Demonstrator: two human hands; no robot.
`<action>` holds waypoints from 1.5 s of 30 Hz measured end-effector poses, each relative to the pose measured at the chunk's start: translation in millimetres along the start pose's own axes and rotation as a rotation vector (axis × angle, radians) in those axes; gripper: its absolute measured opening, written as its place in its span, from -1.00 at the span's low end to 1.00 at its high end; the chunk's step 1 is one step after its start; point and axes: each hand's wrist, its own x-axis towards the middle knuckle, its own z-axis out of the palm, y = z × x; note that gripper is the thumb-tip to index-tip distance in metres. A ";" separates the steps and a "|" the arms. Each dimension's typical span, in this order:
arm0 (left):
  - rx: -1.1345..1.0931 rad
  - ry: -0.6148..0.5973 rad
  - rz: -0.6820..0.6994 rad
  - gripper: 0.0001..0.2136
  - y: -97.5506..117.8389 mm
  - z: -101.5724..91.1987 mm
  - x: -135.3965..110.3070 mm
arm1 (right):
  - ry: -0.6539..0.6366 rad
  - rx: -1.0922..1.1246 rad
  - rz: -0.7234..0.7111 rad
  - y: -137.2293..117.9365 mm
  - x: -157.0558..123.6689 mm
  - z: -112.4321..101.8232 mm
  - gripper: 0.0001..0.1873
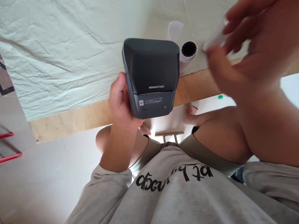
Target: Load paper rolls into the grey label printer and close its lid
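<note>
My left hand (121, 105) grips a dark grey label printer (153, 73) by its left side and underside, thumb along the edge. The printer's lid is closed; its front carries a small lit screen and a power button. At the upper right, my right hand (247, 46) is raised and blurred, thumb and fingers apart. A white rolled piece (213, 39) shows behind the gap between them; whether the fingers touch it cannot be made out. Beside the printer stands a white roll (187, 59) with a black toothed core, and behind it a curled white strip (175, 29).
A pale green wrinkled cloth (58, 56) covers the table, whose wooden front edge (70, 116) runs just beyond my knees. Red metal bars (10, 155) stick in at the far left. A small green object (220, 97) lies at the right, below the table edge.
</note>
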 end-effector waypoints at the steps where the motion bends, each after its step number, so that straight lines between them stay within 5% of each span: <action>1: 0.000 0.007 -0.002 -0.66 0.1 0.8 -0.1 | -0.038 -0.038 -0.057 -5.5 -2.1 5.0 -0.58; 5: -0.004 0.045 0.021 -0.66 -0.2 3.5 -0.2 | -0.202 -0.165 -0.106 -9.2 -0.6 27.4 -0.51; 9: -0.028 0.046 0.023 -0.68 -0.8 2.5 0.3 | -0.175 -0.159 -0.165 0.2 2.3 37.2 -0.62; 12: -0.048 0.044 0.017 -0.69 -1.2 0.2 0.6 | -0.212 -0.137 -0.154 1.6 -0.5 38.0 -0.53; 17: -0.067 -0.025 0.001 -0.65 -2.2 -3.2 2.1 | -0.185 -0.115 -0.218 2.0 -0.7 37.7 -0.75; 24: -0.066 -0.006 0.030 -0.64 -2.6 -4.4 2.8 | -0.205 -0.057 -0.269 5.2 1.5 31.8 -0.62; 29: -0.077 -0.018 0.026 -0.66 -2.4 -2.6 2.2 | -0.152 -0.096 -0.247 4.6 -1.8 34.2 -0.74; 34: -0.057 -0.008 0.022 -0.67 -1.9 -2.6 1.5 | -0.154 -0.036 -0.164 5.3 -2.2 31.6 -0.51; 38: -0.036 0.009 0.016 -0.68 -2.3 -3.2 1.3 | -0.224 -0.043 -0.206 5.1 -2.1 32.4 -0.53; 42: 0.000 0.042 0.039 -0.69 -3.0 -3.0 1.4 | -0.143 -0.095 -0.223 6.3 -1.9 35.4 -0.67; 45: 0.032 0.055 0.049 -0.70 -2.8 -3.2 1.1 | -0.148 0.020 -0.198 5.2 -1.7 33.9 -0.58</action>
